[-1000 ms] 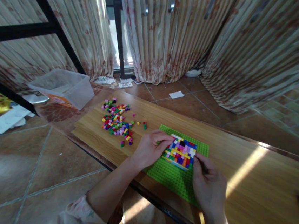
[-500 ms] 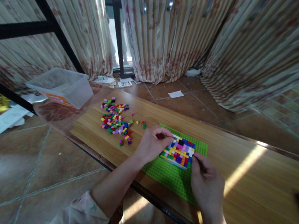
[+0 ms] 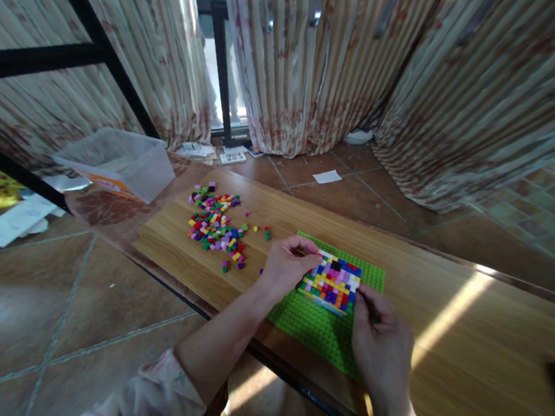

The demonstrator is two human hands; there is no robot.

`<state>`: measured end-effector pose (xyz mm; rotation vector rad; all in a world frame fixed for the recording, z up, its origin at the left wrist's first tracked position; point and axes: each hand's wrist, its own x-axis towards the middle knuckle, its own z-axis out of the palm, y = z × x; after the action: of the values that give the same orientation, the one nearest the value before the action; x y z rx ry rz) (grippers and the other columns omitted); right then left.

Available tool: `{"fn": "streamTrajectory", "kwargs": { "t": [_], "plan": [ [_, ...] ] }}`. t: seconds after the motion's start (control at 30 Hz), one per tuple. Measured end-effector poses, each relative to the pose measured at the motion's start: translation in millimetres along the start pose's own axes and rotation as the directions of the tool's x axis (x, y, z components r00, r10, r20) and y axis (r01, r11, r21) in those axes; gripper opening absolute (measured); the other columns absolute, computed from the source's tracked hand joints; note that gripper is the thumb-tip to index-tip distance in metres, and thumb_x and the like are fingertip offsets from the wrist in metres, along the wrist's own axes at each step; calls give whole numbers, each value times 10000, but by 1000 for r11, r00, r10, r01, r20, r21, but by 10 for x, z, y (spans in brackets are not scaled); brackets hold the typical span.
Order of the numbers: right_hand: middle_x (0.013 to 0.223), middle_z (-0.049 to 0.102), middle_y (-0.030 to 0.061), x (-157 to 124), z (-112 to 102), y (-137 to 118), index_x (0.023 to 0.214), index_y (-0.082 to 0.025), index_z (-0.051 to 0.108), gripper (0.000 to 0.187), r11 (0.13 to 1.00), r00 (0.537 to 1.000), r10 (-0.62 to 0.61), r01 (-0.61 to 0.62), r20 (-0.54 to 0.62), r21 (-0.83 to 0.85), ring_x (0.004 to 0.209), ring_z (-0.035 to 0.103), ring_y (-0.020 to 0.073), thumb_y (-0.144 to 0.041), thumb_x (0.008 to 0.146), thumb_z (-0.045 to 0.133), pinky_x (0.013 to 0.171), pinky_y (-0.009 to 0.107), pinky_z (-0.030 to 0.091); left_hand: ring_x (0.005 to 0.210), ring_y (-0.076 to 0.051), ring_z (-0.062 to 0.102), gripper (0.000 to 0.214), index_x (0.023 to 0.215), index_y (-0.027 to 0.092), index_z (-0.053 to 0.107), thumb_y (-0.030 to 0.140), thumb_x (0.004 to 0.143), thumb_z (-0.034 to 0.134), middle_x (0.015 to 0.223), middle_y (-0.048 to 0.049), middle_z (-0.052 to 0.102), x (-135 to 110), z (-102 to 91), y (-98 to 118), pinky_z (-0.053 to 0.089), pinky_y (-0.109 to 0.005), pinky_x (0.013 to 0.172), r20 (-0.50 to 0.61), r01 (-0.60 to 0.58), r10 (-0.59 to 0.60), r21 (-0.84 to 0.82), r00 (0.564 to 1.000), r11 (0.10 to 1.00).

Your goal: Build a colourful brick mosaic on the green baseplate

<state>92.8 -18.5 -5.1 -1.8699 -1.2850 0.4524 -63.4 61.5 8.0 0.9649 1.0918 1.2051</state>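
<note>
A multicoloured block of toy building bricks [image 3: 332,282] sits over a green studded baseplate [image 3: 315,329] on the wooden bench. With thumb and fingers pinched together, my left hand [image 3: 286,268] grips the block's far left edge. My right hand [image 3: 381,329] holds the opposite edge, its thumb and index finger closed at the right side. The block's top is a mosaic of small studs, and a pale layer shows along its near side. Fingertips cover parts of both edges.
Loose coloured bricks [image 3: 214,221] lie in a pile left of the baseplate, a few strayed toward my left hand. A clear plastic bin [image 3: 148,169] stands at the bench's far left end. A dark metal frame [image 3: 117,88] rises beyond it, before striped curtains [image 3: 291,65].
Both hands keep nearly the same grip on the brick block. The left hand has shifted slightly right, and a small dark brick now shows beside its wrist.
</note>
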Motion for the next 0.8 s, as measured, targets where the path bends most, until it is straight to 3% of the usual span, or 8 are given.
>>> {"fn": "streamTrajectory", "kwargs": {
  "t": [0.27,0.37,0.47,0.53,0.63,0.8],
  "plan": [
    [999,769,102,9,-12,15,1028,-198,747,393,1000,1000,9,-9,14,-5,921,713,267,-472,851,527,803,365,538,655,-96,581,106,785,151,718,240,727,725,734,5,686,-25,-127,-21,457,-215,649,28,-103,102,39,994,994],
    [990,770,103,9,-11,24,1025,-198,747,409,1000,1000,2,-2,15,3,911,716,270,-492,845,528,786,363,542,696,-110,600,95,817,157,723,211,775,657,764,-2,701,76,-358,34,478,-225,679,-56,-200,209,134,976,971],
    [985,772,101,9,-10,41,1025,-200,749,421,1000,1000,6,-6,14,10,902,719,269,-502,834,526,764,355,545,687,-118,606,108,830,159,720,167,790,620,762,-2,700,223,-675,82,488,-232,682,-171,-233,308,357,936,904],
    [985,773,95,10,-14,53,1036,-211,749,424,1000,1000,18,-18,22,-6,891,721,269,-506,832,521,742,351,545,724,-136,628,136,843,163,722,138,808,592,795,-16,711,297,-868,101,506,-250,708,-195,-214,367,538,909,816],
    [985,774,96,16,-23,70,1045,-219,749,430,999,999,16,-15,28,-38,880,723,277,-510,831,516,716,354,544,837,-179,657,183,883,164,725,103,832,561,914,-60,732,329,-1040,112,532,-305,794,-132,-183,442,778,887,601],
    [990,774,105,25,-26,82,1032,-216,753,422,998,1000,2,0,21,-66,867,724,280,-501,828,517,699,350,543,1000,-229,657,271,1018,166,716,68,842,535,1109,-106,700,276,-1044,105,530,-362,915,26,-160,427,946,904,281]
  ]
}}
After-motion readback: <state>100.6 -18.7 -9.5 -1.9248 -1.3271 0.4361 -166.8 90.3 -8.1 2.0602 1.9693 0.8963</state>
